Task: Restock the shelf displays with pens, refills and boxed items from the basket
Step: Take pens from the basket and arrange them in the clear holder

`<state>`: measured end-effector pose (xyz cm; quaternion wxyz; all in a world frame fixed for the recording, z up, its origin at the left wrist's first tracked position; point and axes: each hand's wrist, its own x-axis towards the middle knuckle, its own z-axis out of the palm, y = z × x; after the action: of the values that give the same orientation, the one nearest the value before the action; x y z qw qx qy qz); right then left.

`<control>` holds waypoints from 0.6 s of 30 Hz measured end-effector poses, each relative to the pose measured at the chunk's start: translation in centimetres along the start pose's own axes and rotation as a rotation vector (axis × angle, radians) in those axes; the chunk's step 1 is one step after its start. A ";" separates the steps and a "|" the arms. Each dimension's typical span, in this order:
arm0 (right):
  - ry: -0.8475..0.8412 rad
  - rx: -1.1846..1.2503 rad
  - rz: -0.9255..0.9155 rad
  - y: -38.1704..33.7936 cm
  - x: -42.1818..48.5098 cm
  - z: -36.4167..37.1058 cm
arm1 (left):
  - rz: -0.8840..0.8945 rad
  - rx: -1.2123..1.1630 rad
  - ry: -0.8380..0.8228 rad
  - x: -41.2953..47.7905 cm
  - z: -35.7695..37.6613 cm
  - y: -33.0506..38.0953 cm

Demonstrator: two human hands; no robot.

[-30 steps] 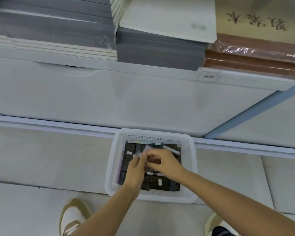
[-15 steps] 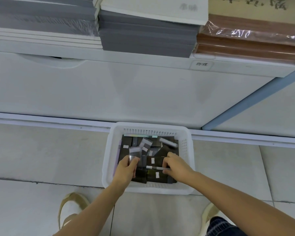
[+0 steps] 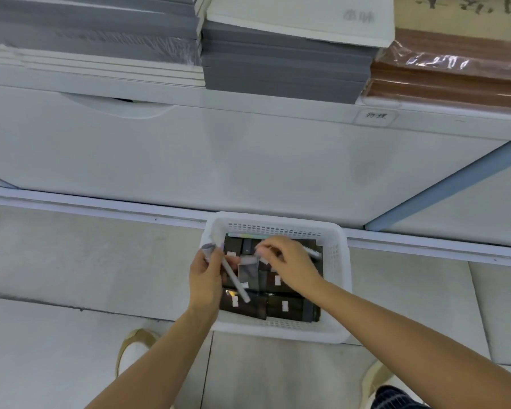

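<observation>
**A:** Straight down we go, and both hands are over the white basket [image 3: 338,261] on the floor. Left hand [image 3: 207,278] first: its fingers are wrapped tight round a grey pen [image 3: 237,283].

**B:** Yes, the pen slants out from under those fingers, with its free end angled back toward the wrist, over the dark boxes [image 3: 283,308]. Poking up above the left knuckles is a small grey packet [image 3: 208,250], gripped in the same fist.

**A:** Right hand [image 3: 291,268] now. The fingers are bent down, with thumb and forefinger tips pressed together on a thin pale item [image 3: 261,251].

**B:** Blurred, that one. Pen or refill, I can't tell which. It's pinched, though, with no gap between the fingertips.

**A:** Between the two hands, just below the right fingertips, a clear sleeve [image 3: 247,270] lies on the boxes.

**B:** And beyond the right knuckles, a second pen [image 3: 312,253] lies across the boxes near the basket's far right corner. Neither hand touches it.

**A:** The boxes cover the basket floor, several showing a little white tag, right under both sets of fingers.

**B:** Well beyond the fingertips, up top, the shelf [image 3: 248,101] carries stacked grey books [image 3: 283,69] and wrapped brown books [image 3: 449,81], with a label [image 3: 376,116] on its edge.

**A:** And a shoe [image 3: 133,348] sits beside the left forearm.
</observation>
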<state>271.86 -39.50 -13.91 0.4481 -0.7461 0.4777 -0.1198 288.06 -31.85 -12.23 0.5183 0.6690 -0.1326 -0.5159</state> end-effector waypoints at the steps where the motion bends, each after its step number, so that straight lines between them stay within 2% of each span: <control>1: 0.082 -0.087 0.031 0.7 0.5 -0.1 | 0.020 0.050 0.048 0.4 -0.7 0.2; 3: 0.186 -0.257 0.080 2.4 0.9 0.2 | 0.052 0.196 0.098 1.1 -1.9 0.0; 6: 0.171 -0.443 0.087 4.4 0.8 1.4 | 0.093 0.313 0.093 1.8 -3.0 -0.2; 9: 0.180 -0.502 0.090 5.1 0.9 2.0 | 0.099 0.335 0.075 2.3 -3.2 -0.1; 18: 0.132 -0.228 0.038 4.2 1.0 0.3 | 0.053 0.360 0.090 2.6 -3.5 0.5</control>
<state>269.99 -40.80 -17.65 0.3302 -0.7735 0.5308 -0.1047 292.28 -32.04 -13.48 0.4090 0.7696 -0.2172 -0.4396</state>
